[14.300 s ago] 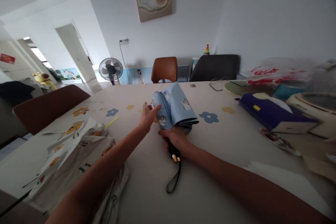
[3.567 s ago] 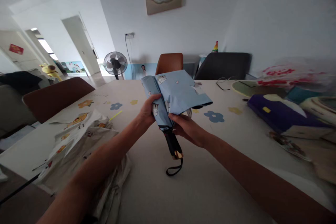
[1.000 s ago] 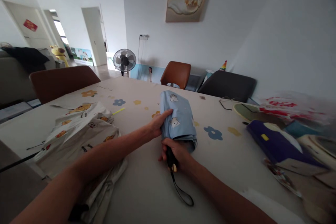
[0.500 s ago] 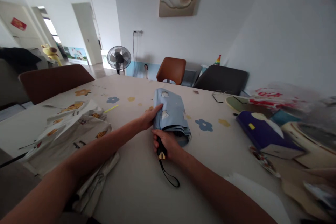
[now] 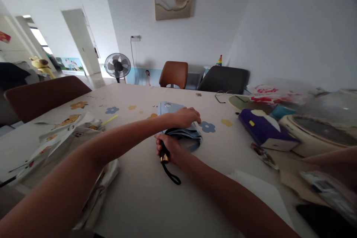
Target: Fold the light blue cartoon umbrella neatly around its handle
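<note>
A light blue folding umbrella (image 5: pixel 169 108) with small printed figures lies folded flat over the white table (image 5: pixel 134 193), its layered canopy edges facing me. My right hand (image 5: pixel 170 148) is closed around its black handle, and a gold end with a black wrist strap (image 5: pixel 172 176) sticks out below. Across the canopy lies my left hand (image 5: pixel 186 117), its fingers curled at the right edge of the fabric. That hand and forearm hide much of the canopy.
On the left lies a cream printed cloth (image 5: pixel 67 134). To the right are a purple tissue box (image 5: pixel 264 128), glasses (image 5: pixel 223 96), a plastic bag (image 5: pixel 279 93) and a round cream container (image 5: pixel 320 132). Part of another person's arm (image 5: pixel 334 163) shows at the right edge. Chairs and a fan (image 5: pixel 117 66) stand beyond.
My left hand has moved from the canopy's left side over to its right edge. My right hand keeps hold of the handle. The view has turned slightly right.
</note>
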{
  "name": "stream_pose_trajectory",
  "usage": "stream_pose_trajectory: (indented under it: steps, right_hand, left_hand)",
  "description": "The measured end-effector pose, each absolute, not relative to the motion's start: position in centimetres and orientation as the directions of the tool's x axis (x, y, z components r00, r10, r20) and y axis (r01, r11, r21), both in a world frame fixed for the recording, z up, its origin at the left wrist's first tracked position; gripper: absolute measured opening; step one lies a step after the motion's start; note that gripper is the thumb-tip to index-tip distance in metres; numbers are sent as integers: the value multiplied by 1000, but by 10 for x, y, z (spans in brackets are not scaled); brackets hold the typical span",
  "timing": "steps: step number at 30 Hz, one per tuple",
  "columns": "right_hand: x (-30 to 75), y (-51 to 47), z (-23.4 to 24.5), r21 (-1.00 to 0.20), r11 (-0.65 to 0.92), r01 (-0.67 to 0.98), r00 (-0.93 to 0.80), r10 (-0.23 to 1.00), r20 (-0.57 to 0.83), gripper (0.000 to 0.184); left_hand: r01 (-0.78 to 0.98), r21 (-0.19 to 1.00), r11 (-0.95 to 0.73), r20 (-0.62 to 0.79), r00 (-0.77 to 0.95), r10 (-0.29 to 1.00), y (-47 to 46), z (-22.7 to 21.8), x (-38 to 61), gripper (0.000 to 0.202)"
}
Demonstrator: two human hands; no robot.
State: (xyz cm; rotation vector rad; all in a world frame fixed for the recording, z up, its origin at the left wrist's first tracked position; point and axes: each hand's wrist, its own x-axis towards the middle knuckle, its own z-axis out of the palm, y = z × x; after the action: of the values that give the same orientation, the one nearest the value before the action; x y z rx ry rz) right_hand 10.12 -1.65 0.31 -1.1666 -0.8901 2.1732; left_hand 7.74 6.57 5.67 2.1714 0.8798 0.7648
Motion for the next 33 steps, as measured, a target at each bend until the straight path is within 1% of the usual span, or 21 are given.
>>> stream_pose_trajectory:
  steps: [1, 3, 6, 8, 10, 11, 12, 14, 15, 16, 18, 21, 26, 29, 31, 33]
  right_hand:
    - [101, -17, 4, -756, -645, -115, -486, 700, -523, 25]
    - [101, -18, 3, -776, -624, -94, -466, 716, -520, 26]
    - [100, -19, 0, -811, -582, -52, -451, 739, -501, 26]
    - [99, -20, -2, -842, -538, -26, -435, 765, -475, 25]
    - [98, -21, -3, -869, -495, -16, -417, 793, -444, 25]
    - [97, -22, -4, -878, -479, -14, -413, 802, -432, 25]
    - [97, -22, -4, -884, -468, -11, -414, 807, -422, 25]
    - [97, -22, -4, -887, -461, -1, -415, 808, -419, 26]
    - [97, -22, -4, -887, -462, 3, -414, 807, -422, 26]
    - [97, -22, -4, -884, -467, 7, -412, 804, -428, 26]
    - [97, -21, -4, -880, -474, 16, -412, 799, -438, 25]
    - [97, -22, -4, -881, -472, 23, -408, 800, -439, 24]
    - [98, -23, 0, -883, -468, 14, -405, 805, -433, 27]
    - [98, -22, 1, -881, -473, 9, -395, 808, -437, 28]
    - [99, -21, 0, -876, -481, -22, -393, 810, -435, 28]
    - [100, -19, -1, -861, -506, -53, -403, 800, -445, 28]
  left_hand:
    - [406, 707, -579, 245, 627, 740, 75, 55, 82, 35]
    - [458, 645, -611, 262, 619, 741, 90, 50, 87, 32]
    - [476, 635, -608, 290, 582, 760, 104, 46, 89, 30]
    - [501, 625, -599, 273, 578, 769, 107, 47, 88, 30]
    - [565, 587, -581, 223, 577, 786, 105, 52, 87, 28]
    - [619, 541, -570, 160, 589, 792, 103, 57, 87, 26]
    - [680, 467, -565, 64, 612, 788, 101, 62, 86, 22]
    - [766, 244, -595, -187, 639, 746, 95, 73, 84, 13]
    - [769, 133, -626, -285, 634, 719, 92, 77, 83, 12]
    - [755, 49, -654, -344, 627, 699, 90, 81, 83, 17]
    - [731, -36, -682, -372, 623, 688, 86, 84, 82, 28]
    - [721, -95, -686, -341, 624, 703, 83, 80, 84, 32]
    - [682, -224, -696, -229, 657, 718, 80, 81, 85, 23]
    - [640, -234, -732, -73, 739, 670, 78, 95, 76, 23]
    - [621, -200, -758, 73, 781, 621, 75, 105, 63, 25]
    - [615, -156, -773, 226, 784, 578, 70, 114, 47, 26]
